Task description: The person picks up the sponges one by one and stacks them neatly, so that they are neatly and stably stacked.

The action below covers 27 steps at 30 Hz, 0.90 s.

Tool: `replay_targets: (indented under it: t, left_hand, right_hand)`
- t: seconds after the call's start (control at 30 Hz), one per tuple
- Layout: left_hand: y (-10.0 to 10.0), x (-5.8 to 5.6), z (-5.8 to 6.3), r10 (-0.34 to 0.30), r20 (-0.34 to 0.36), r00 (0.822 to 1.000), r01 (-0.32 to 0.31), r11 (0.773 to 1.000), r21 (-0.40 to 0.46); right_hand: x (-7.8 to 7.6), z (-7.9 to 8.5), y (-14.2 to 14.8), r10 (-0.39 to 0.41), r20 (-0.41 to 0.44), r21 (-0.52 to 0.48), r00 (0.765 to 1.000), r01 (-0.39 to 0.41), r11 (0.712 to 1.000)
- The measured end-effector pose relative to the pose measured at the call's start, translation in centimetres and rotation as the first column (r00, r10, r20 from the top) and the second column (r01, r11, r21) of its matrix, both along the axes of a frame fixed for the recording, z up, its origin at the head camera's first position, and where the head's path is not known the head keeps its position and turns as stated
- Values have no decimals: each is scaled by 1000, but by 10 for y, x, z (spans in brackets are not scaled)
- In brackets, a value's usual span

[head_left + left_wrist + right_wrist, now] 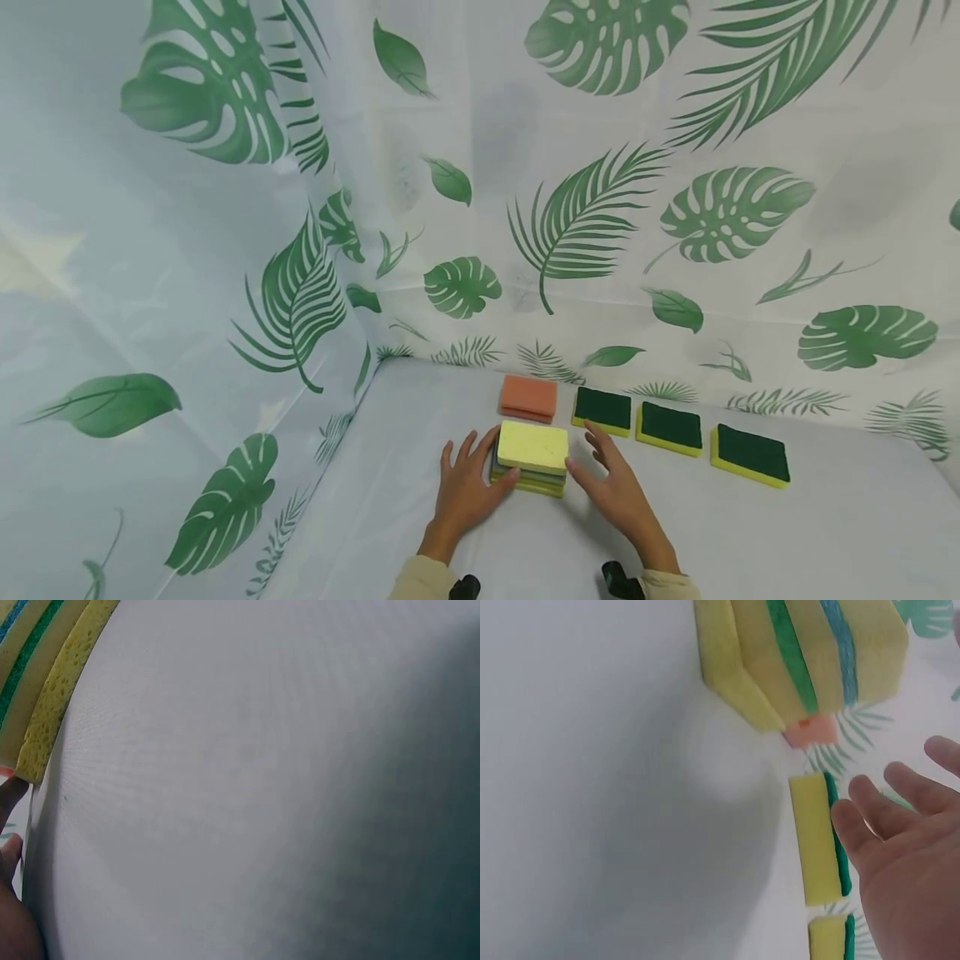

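A stack of sponges stands on the white tabletop, with a pale yellow sponge (532, 446) on top. In the right wrist view, green and blue layers (787, 652) run between its yellow and cream ones. My left hand (468, 490) lies along the stack's left side, fingers spread, index finger near the back corner and thumb at the front. A left fingertip meets the lowest porous yellow sponge (56, 697) at its corner in the left wrist view. To the stack's right, my right hand (618, 492) is held with loosely extended fingers and an empty palm.
Just behind the stack lies an orange sponge (528, 396). Three yellow sponges with dark green scouring tops form a row to its right: one nearest (602, 408), a middle one (670, 427) and a far-right one (750, 454). Leaf-patterned sheeting (510, 333) hangs behind and at left.
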<state>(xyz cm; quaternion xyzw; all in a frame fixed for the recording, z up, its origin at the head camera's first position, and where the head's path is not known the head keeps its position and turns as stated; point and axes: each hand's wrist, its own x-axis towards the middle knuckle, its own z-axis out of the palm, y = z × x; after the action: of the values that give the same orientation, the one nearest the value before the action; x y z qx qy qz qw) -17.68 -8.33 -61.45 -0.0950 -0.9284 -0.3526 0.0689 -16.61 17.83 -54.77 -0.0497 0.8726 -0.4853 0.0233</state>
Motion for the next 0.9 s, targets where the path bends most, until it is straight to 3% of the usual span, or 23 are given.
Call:
replay_targets:
  t: [0.63, 0.9]
  left_hand:
    - [0, 1, 1, 8, 0, 1000, -8, 1000, 17]
    - [2, 2, 2, 6, 6, 1000, -6, 1000, 30]
  right_hand:
    - [6, 10, 86, -133, -69, 168, 989, 143, 975]
    - [8, 14, 117, -182, -34, 195, 983, 185, 963]
